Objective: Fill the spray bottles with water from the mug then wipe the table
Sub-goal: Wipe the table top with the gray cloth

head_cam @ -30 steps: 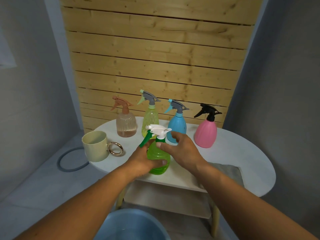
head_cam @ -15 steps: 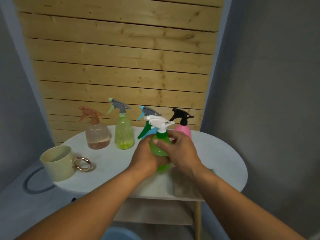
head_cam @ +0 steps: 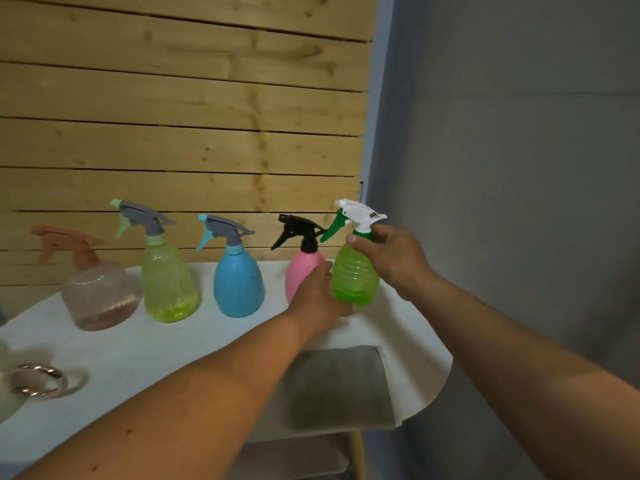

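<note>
Green bottle held upright at the right end of the row, both hands on it.

The green spray bottle [head_cam: 354, 277] stands upright just right of the pink bottle [head_cam: 303, 275]; the right hand [head_cam: 393, 259] clasps its neck from the right, the left hand [head_cam: 320, 299] cups its base over the counter [head_cam: 138, 344], so the cap lies straight above the lower grip.

A row of spray bottles is being shown: clear brown [head_cam: 100, 296], yellow-green with a grey head [head_cam: 169, 285], blue [head_cam: 238, 284], pink with a black head [head_cam: 302, 275], ribbed green with a white head [head_cam: 355, 277]. A grey cloth [head_cam: 337, 386] is lying on the white table [head_cam: 145, 348].
</note>
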